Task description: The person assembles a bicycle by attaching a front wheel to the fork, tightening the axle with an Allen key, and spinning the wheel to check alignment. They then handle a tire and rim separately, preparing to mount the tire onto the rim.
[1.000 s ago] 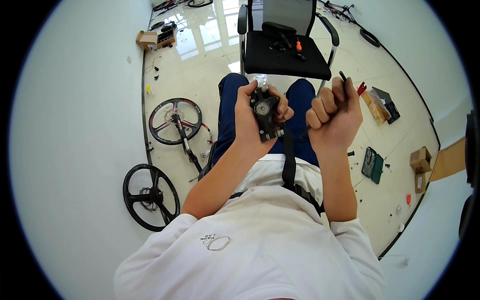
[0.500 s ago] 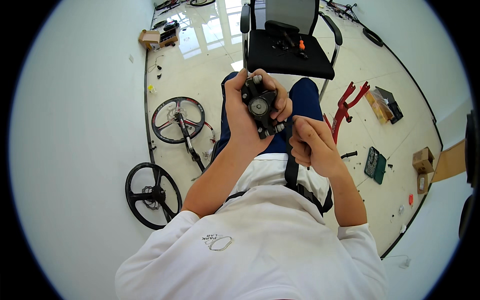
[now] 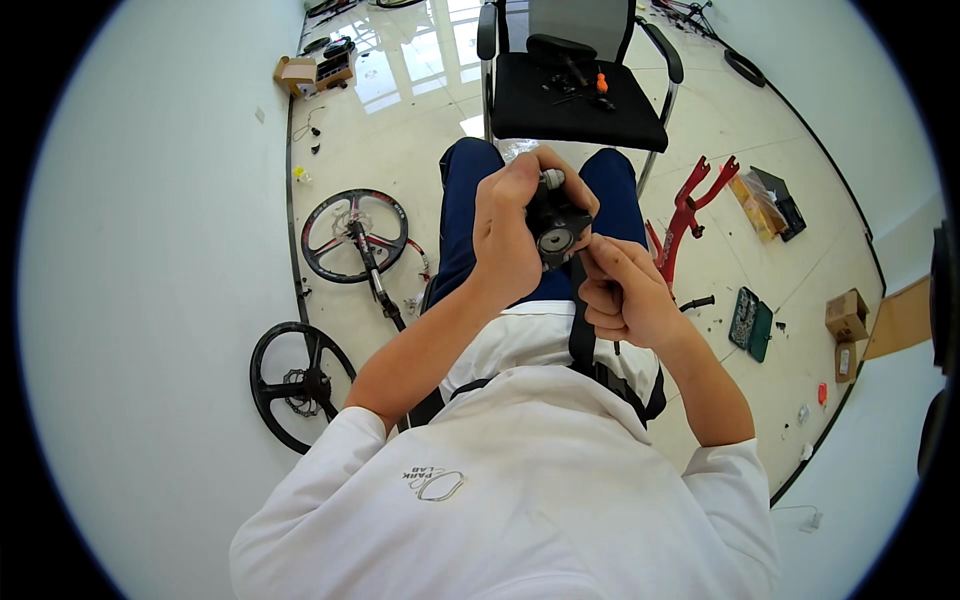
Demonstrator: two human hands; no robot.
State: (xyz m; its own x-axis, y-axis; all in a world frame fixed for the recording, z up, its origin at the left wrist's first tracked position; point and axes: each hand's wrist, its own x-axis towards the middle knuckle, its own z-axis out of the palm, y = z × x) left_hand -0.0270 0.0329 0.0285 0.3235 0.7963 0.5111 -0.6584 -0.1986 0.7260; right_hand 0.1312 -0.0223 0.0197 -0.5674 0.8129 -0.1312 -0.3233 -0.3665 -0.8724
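Fingers of the left hand wrap around a small black mechanical part with a round silver end, held above the person's lap. The right hand is curled, its fingertips pinching at the part's lower edge. Nearby, a black chair stands on the tiled floor, with two black wheels and a red frame.

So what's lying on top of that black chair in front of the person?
On the seat of the black chair lie a few small dark tools or parts and one orange-handled tool. They are too small to identify. The person's raised hands hide the seat's near edge.
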